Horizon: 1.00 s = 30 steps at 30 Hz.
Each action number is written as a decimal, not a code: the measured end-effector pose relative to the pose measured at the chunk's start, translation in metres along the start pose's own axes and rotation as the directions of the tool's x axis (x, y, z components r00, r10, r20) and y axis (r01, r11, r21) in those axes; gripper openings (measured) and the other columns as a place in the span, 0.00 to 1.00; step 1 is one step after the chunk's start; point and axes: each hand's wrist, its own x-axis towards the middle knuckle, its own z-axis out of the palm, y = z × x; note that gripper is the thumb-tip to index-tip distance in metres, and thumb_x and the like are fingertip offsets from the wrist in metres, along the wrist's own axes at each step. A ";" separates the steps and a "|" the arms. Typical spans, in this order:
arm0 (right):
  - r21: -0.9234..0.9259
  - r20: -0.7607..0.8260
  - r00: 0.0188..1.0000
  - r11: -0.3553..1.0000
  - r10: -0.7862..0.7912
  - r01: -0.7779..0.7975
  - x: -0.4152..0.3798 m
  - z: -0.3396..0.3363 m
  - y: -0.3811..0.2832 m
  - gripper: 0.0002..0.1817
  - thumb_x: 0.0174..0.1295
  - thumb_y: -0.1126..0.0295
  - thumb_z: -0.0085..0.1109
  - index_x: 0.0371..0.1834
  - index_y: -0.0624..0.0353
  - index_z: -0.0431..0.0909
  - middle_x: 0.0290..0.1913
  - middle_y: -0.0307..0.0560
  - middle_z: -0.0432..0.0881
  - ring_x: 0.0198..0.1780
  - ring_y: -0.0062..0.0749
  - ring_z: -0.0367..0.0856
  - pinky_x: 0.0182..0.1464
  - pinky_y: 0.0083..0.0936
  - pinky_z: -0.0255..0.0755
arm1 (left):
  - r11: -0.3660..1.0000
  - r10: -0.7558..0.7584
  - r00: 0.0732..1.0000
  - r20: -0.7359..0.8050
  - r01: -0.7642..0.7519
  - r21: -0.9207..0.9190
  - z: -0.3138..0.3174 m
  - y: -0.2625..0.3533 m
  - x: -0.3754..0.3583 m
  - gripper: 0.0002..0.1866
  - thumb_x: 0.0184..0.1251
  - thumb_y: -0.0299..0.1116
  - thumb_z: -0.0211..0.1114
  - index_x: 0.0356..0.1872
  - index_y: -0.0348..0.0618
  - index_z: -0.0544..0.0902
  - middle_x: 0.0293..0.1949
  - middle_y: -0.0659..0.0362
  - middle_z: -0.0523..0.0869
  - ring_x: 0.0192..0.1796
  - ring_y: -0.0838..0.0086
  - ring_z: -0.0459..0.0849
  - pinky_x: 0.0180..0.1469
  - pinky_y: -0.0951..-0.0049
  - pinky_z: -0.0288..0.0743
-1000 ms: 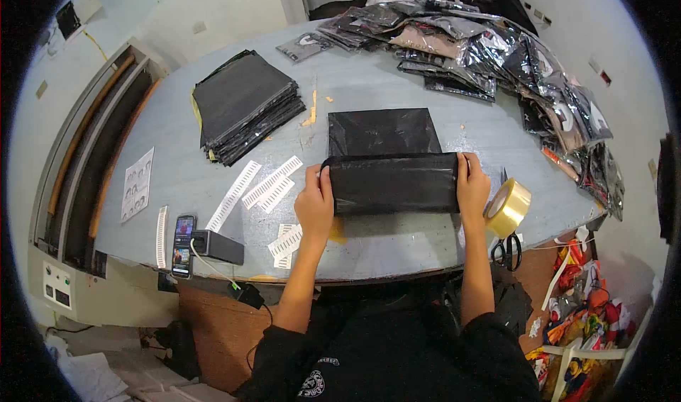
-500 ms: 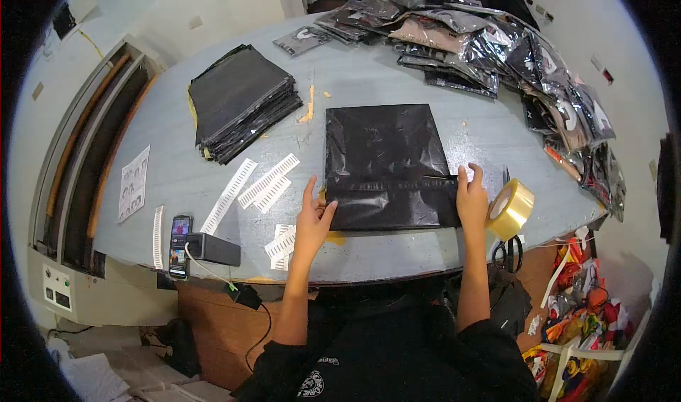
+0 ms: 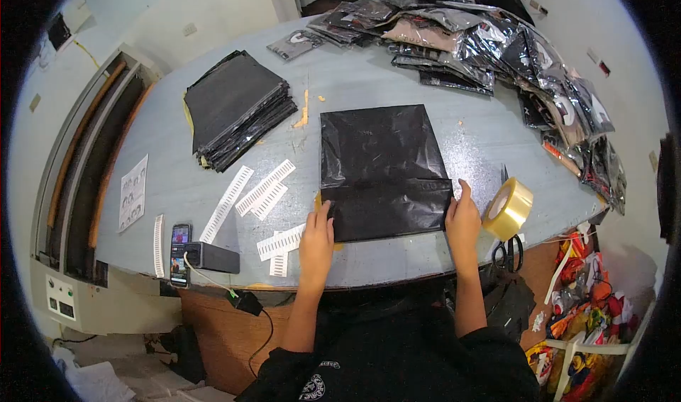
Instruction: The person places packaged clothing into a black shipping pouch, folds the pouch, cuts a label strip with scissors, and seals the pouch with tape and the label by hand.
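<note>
A black plastic mailing bag [image 3: 383, 147] lies flat in front of me, with a crease running across its lower part. My left hand [image 3: 317, 249] grips its lower left edge, fingers drawn together and the thumb side against the plastic. At the lower right edge my right hand [image 3: 462, 221] holds the bag between thumb and fingers. Just right of that hand, a roll of clear yellowish tape [image 3: 508, 209] stands on its side. Black-handled scissors [image 3: 508, 254] lie partly behind the tape. Barcode label strips [image 3: 282, 242] are beside my left hand.
A stack of black plastic bags [image 3: 237, 108] sits at the back left. Clear-bagged garments [image 3: 454, 44] are heaped along the far right. A phone [image 3: 180, 257] leans by a black box [image 3: 216, 257] with a cable. More label strips [image 3: 227, 203] and a printed sheet [image 3: 133, 193] lie left.
Both hands have closed in on the bag's side edges, and the left fingers have drawn together. The bag's lower part looks smoother and reaches slightly nearer to me. The view has shifted a little.
</note>
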 end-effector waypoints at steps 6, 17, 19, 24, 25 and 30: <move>-0.036 -0.025 0.992 0.992 -0.122 0.121 -0.003 -0.001 0.002 0.15 0.56 0.77 0.51 0.49 0.56 0.72 0.31 0.55 0.77 0.33 0.51 0.77 0.35 0.41 0.69 | 0.999 -0.024 1.000 0.017 0.023 0.034 -0.004 0.005 -0.001 0.14 0.64 0.28 0.55 0.50 0.42 0.76 0.45 0.51 0.74 0.44 0.54 0.78 0.43 0.62 0.72; -0.061 -0.007 0.992 0.990 -0.127 0.127 -0.002 -0.001 0.000 0.12 0.56 0.77 0.50 0.44 0.58 0.75 0.32 0.52 0.77 0.36 0.49 0.76 0.39 0.39 0.69 | 0.909 0.387 0.906 0.170 -0.406 0.093 0.034 0.038 0.005 0.23 0.66 0.40 0.52 0.61 0.47 0.69 0.62 0.52 0.69 0.65 0.59 0.64 0.65 0.57 0.55; -0.053 -0.015 0.993 0.991 -0.121 0.120 -0.003 -0.001 0.000 0.12 0.56 0.77 0.50 0.44 0.58 0.75 0.33 0.52 0.77 0.36 0.49 0.76 0.39 0.39 0.69 | 0.905 0.385 0.905 0.182 -0.409 0.115 0.036 0.040 0.007 0.23 0.68 0.40 0.49 0.63 0.47 0.67 0.64 0.52 0.66 0.67 0.59 0.61 0.67 0.55 0.52; -0.026 -0.080 0.987 0.990 -0.141 0.139 -0.004 -0.006 -0.008 0.13 0.53 0.80 0.52 0.43 0.59 0.75 0.39 0.53 0.74 0.42 0.47 0.72 0.45 0.37 0.67 | 0.899 0.385 0.902 0.197 -0.415 0.140 0.038 0.036 0.008 0.23 0.68 0.40 0.48 0.63 0.49 0.66 0.65 0.51 0.65 0.68 0.58 0.59 0.67 0.52 0.49; -0.025 -0.081 0.987 0.990 -0.142 0.141 -0.003 -0.010 -0.012 0.13 0.53 0.80 0.52 0.43 0.59 0.75 0.39 0.53 0.74 0.42 0.47 0.72 0.45 0.37 0.67 | 0.897 0.390 0.899 0.198 -0.420 0.139 0.038 0.036 0.009 0.23 0.68 0.40 0.48 0.64 0.49 0.66 0.65 0.51 0.64 0.68 0.57 0.59 0.67 0.52 0.49; 0.175 -0.004 0.882 0.868 -0.471 0.465 0.003 -0.012 -0.015 0.16 0.53 0.80 0.52 0.46 0.60 0.75 0.51 0.52 0.72 0.54 0.46 0.69 0.54 0.39 0.63 | 0.891 0.381 0.900 0.211 -0.418 0.175 0.044 0.030 0.009 0.23 0.68 0.40 0.48 0.64 0.49 0.66 0.65 0.51 0.63 0.69 0.57 0.58 0.67 0.50 0.47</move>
